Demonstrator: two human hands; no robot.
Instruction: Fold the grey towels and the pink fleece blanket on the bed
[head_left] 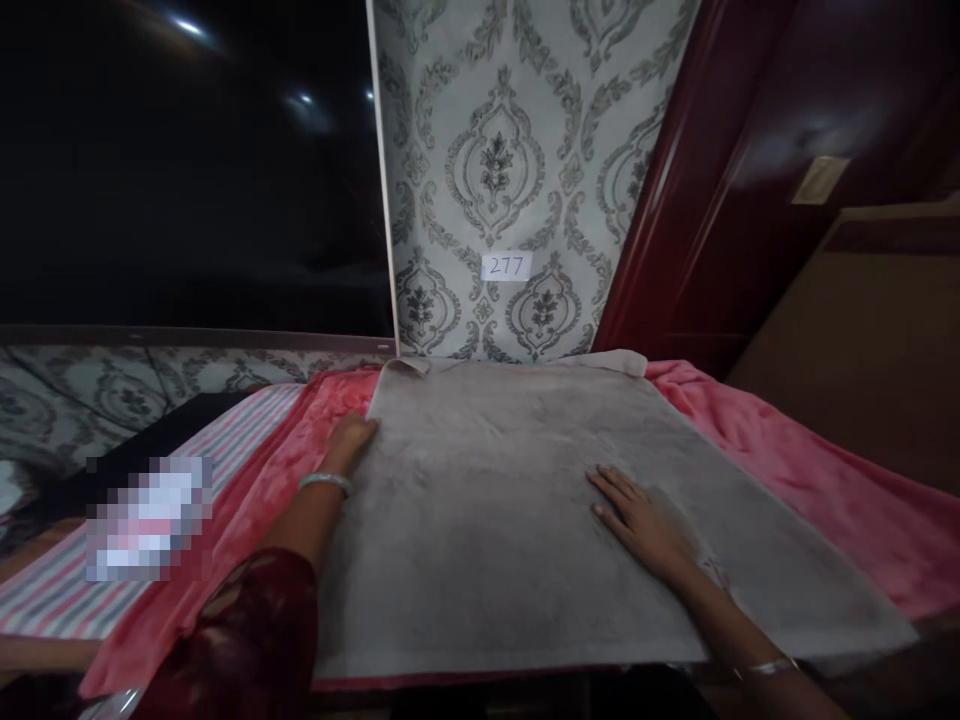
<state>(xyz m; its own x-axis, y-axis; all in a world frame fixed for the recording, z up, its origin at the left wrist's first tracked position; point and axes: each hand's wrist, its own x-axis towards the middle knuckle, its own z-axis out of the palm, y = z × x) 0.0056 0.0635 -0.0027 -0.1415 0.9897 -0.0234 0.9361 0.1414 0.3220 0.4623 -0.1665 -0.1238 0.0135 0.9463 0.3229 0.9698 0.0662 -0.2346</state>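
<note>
A grey towel lies spread flat over a pink blanket in front of me. My left hand rests at the towel's left edge, fingers curled onto it, a bangle on the wrist. My right hand lies palm down with fingers spread on the right half of the towel, holding nothing. The towel's far corners are slightly turned up against the wall.
A patterned wallpaper panel with a small "277" label stands behind the towel. A dark glossy panel is at the left, a dark red door frame at the right. A striped cloth lies left of the blanket.
</note>
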